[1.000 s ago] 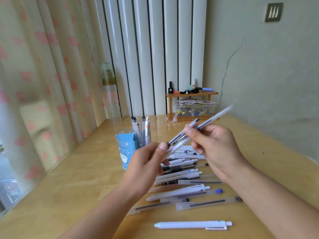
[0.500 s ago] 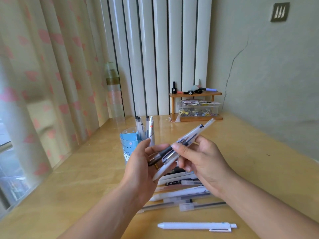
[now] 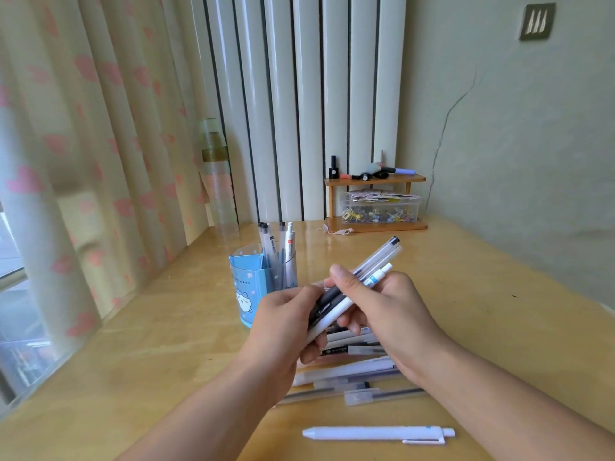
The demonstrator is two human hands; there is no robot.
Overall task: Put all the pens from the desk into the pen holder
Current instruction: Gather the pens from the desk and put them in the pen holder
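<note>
Broadly, a wooden desk is seen running back to a corner where a green wall meets pale vertical panels, with a heart-patterned curtain hung along its left edge. At the far edge a small wooden shelf is set over a clear box of clips, and a translucent bottle is stood at the far left corner.

The blue pen holder is placed left of centre, toward the far half of the desk, with a few pens already upright in it. It lies just beyond and to the left of both hands, and the left hand is the nearer to it.

A bundle of pens is held between the two hands above the desk. Its long axis is slanted from lower left to upper right, so the far tips are pointed away from the holder's mouth. The left hand is closed around the lower ends; the right hand is closed on the middle, thumb laid over the top. A swing toward upright and a short carry leftward would probably be needed before the bundle could be dropped in.

A loose heap of pens is left under the hands, lying mostly crosswise, and a single white pen is lying apart toward the near edge. Much of the task is judged undone.
</note>
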